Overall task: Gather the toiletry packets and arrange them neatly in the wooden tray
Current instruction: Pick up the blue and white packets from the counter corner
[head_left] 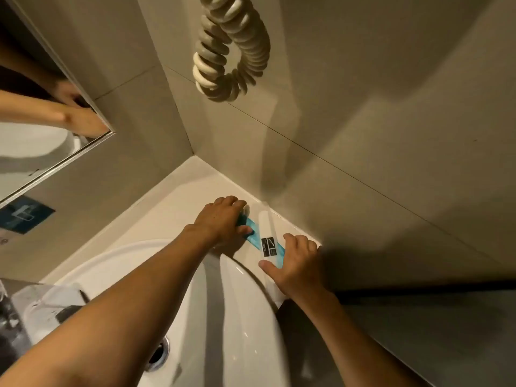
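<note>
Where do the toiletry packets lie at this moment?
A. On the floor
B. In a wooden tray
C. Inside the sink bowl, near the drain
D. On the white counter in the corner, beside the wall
D: the packets lie flat on the white counter next to the wall, between the left hand and the right hand; no wooden tray is in view.
</note>
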